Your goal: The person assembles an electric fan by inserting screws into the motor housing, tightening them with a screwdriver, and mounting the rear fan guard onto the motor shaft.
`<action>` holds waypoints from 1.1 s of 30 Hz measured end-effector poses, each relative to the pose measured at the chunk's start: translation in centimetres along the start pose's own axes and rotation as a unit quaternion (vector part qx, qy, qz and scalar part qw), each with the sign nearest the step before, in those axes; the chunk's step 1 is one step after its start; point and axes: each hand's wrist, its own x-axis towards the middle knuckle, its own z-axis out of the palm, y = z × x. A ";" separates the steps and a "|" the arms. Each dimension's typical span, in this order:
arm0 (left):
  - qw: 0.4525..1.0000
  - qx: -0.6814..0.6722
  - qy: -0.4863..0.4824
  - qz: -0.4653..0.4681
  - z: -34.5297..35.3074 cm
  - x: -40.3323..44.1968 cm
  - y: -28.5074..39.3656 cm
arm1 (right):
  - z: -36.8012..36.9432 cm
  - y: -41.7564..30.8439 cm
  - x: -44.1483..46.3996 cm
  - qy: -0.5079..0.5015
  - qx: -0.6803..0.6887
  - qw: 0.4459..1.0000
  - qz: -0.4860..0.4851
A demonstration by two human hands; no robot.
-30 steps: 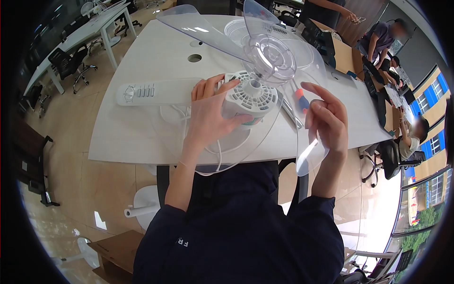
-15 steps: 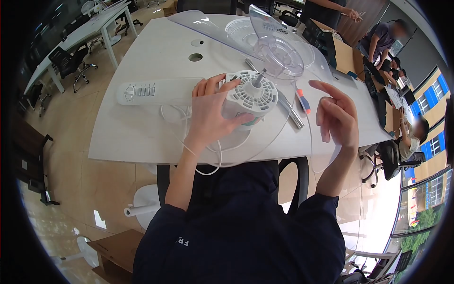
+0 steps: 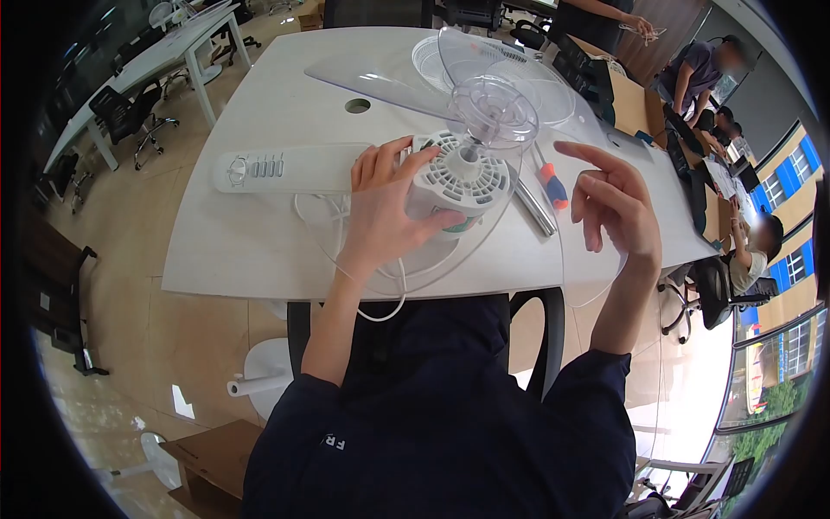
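Observation:
My left hand (image 3: 389, 195) is wrapped round the side of the white fan motor housing (image 3: 462, 177), its thumb low on the front. A clear plastic fan blade (image 3: 493, 112) sits at the tip of the motor's metal shaft, its large transparent vanes spreading over the table and in front of both my hands. Right of the housing, my right hand (image 3: 614, 203) is raised with its fingers apart and partly curled, seen close to a see-through vane; whether it touches the vane is unclear. The white control panel (image 3: 290, 171) with its buttons lies to the left.
An orange and blue screwdriver handle (image 3: 553, 186) and a metal tube (image 3: 534, 208) lie right of the motor. Behind the blade is a round clear grille (image 3: 432, 60). The table (image 3: 229, 246) has a cable hole. Open cardboard boxes (image 3: 635, 104) and several people are at the right.
The clear blade has shifted and turned, its hub now lower and nearer the housing than half a second ago. My right hand has moved slightly right, while my left hand stays in place.

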 end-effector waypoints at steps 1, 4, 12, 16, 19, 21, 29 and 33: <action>1.000 0.000 -0.005 -0.007 0.0 -0.1 0.1 | -0.1 -0.1 0.1 -0.008 -0.008 1.000 0.010; 0.999 -0.015 -0.025 -0.027 -0.4 0.0 0.3 | -0.3 0.1 0.2 -0.013 -0.004 1.000 0.003; 1.000 0.001 -0.009 -0.011 -0.1 0.1 0.0 | -0.5 0.5 0.3 -0.042 -0.048 0.998 0.004; 1.000 0.004 0.005 -0.001 0.1 0.0 -0.2 | -0.5 0.8 0.4 -0.026 -0.102 0.994 -0.008; 1.000 -0.002 0.000 -0.001 0.0 0.1 -0.2 | -1.6 1.4 0.7 0.032 -0.125 0.991 -0.026; 1.000 -0.006 -0.002 -0.004 -0.2 0.3 -0.1 | -2.7 1.9 1.7 0.067 -0.117 0.987 -0.083; 1.000 0.002 -0.022 -0.019 -0.5 0.4 0.2 | -7.5 3.6 2.8 0.257 -0.142 0.930 -0.223; 1.000 0.002 -0.022 -0.015 -0.6 0.7 -0.3 | -7.0 3.6 2.5 0.180 -0.089 0.927 -0.317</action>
